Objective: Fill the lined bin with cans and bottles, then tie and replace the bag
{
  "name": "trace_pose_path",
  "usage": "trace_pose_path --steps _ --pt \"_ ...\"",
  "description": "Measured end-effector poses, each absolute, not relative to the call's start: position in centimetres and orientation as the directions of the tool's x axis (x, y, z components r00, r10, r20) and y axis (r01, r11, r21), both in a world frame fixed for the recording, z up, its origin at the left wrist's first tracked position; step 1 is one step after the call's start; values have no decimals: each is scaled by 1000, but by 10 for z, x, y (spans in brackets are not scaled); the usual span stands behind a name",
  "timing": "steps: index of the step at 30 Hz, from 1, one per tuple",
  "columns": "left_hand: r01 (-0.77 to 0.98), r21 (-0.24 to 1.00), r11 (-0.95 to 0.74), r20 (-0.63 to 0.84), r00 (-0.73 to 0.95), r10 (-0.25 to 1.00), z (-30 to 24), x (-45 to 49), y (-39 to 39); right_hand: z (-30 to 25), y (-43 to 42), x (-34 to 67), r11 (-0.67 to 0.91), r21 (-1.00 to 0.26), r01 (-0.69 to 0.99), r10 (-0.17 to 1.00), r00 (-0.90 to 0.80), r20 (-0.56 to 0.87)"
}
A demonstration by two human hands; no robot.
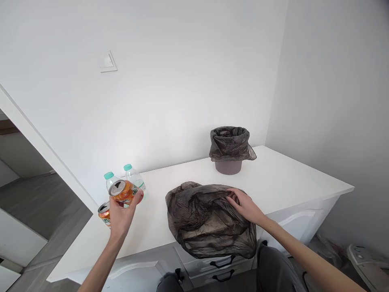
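Note:
My left hand is closed around an orange drink can, tilted with its opened top facing up and left. Behind that hand, a second orange can stands on the counter, partly hidden. Two clear plastic bottles with teal caps, a left bottle and a right bottle, stand just beyond the held can. My right hand pinches the upper right rim of a dark translucent trash bag. The bag lies loosely on the counter and droops over its front edge.
A small brown bin lined with a dark bag stands near the wall at the back right. The white counter has drawers with black handles below. A wall switch is at upper left.

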State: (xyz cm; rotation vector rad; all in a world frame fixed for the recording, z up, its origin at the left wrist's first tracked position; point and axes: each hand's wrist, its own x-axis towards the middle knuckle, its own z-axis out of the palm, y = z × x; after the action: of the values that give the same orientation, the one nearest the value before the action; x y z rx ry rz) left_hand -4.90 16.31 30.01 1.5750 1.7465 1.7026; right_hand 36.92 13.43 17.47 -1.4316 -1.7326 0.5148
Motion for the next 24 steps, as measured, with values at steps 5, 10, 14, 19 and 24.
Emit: trace_pose_path --steps 5,10,14,19,24 --pt "551 817 -171 446 -415 793 296 -57 171 169 135 369 271 -741 614 942 -10 336" --pt "669 743 1 369 -411 833 256 -64 173 162 134 367 276 -711 646 938 -20 346" --pt "736 677 29 302 -313 900 231 -71 178 156 134 367 286 -680 675 934 -37 356" --pt "744 667 36 287 -302 909 222 -76 184 149 136 371 299 -659 690 927 -46 372" --pt "732 679 63 267 -326 907 223 -78 183 144 138 374 302 -644 703 926 -55 374"
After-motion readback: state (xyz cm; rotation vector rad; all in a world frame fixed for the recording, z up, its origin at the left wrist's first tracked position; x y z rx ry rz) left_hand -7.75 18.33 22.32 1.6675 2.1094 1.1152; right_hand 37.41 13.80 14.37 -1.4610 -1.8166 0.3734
